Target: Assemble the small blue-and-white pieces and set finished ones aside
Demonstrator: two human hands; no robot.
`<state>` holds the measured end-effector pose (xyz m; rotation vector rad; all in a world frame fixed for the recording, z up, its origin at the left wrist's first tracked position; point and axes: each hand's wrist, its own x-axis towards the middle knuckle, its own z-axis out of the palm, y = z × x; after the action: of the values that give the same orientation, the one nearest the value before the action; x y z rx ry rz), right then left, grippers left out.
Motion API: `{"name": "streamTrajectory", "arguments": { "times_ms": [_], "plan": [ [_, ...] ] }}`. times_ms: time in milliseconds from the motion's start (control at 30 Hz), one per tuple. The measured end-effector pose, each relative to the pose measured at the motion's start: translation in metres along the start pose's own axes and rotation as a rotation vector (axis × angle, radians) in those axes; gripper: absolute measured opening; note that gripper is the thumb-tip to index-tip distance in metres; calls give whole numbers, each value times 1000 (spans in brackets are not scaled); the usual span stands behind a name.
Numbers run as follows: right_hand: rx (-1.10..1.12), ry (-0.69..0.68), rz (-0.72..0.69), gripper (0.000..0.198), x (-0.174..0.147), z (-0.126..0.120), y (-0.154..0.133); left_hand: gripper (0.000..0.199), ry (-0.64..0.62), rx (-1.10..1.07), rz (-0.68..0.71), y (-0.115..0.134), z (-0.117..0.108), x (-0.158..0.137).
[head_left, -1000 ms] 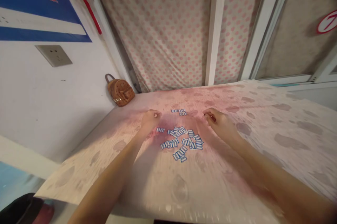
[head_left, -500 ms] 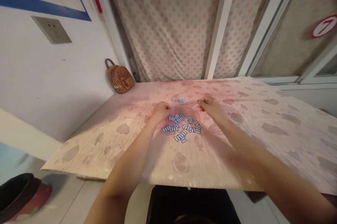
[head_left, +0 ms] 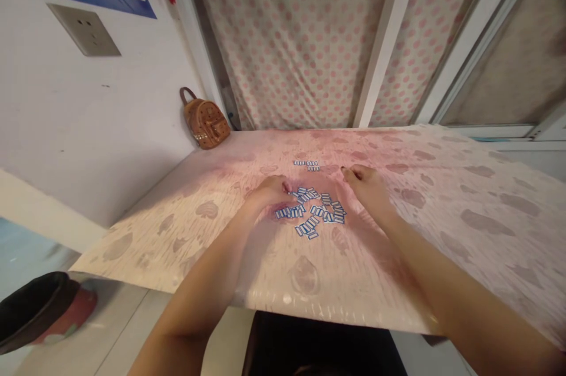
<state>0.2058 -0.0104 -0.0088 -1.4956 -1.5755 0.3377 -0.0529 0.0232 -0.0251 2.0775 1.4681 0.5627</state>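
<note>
Small white tiles with blue edges lie in a loose ring-shaped pile (head_left: 315, 211) on the patterned tablecloth (head_left: 305, 279). Beyond them, more tiles stand side by side in two short rows (head_left: 306, 164). My left hand (head_left: 272, 192) is at the pile's upper left edge, thumb and fingers pinched on one tile (head_left: 293, 193). My right hand (head_left: 365, 181) hovers to the right of the rows, away from the tiles. Its fingers are curled and pinched together; whatever they may hold is too small to make out.
A small brown backpack (head_left: 207, 124) leans against the wall at the table's far left corner. Behind the table hangs a dotted curtain (head_left: 300, 40). A dark-rimmed bin (head_left: 48, 311) stands on the floor at the left, and a black seat (head_left: 322, 346) shows below the near edge.
My left hand has come down from beside the rows to the pile and now pinches a tile. My right hand stays right of the rows. The camera view has shifted slightly.
</note>
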Motion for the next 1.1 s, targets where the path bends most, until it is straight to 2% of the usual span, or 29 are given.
{"name": "streamTrajectory", "arguments": {
  "times_ms": [167, 333, 500, 600, 700, 833, 933, 1100],
  "plan": [
    [-5, -10, -59, 36, -10, 3, -13, 20, 3, 26, -2, 0, 4, 0],
    [17, -31, -79, 35, -13, 11, -10, 15, 0, -48, 27, 3, 4, -1],
    [148, -177, -138, 20, -13, 24, -3, 18, -62, -170, 134, 6, 4, 0],
    [215, -286, -149, 19, -15, 31, -4, 16, -81, -207, 176, 10, 5, -1],
    [221, -340, -157, 19, -16, 34, -5, 17, -76, -252, 195, 15, 6, -2],
    [257, -359, -205, 12, -18, 36, -6, 25, -59, -298, 184, 20, 8, -3],
    [313, -363, -183, 13, -18, 37, -6, 29, -22, -350, 179, 22, 9, -2],
    [373, -365, -157, 12, -17, 39, -2, 27, -7, -553, 168, 26, 9, -1]
  ]
}}
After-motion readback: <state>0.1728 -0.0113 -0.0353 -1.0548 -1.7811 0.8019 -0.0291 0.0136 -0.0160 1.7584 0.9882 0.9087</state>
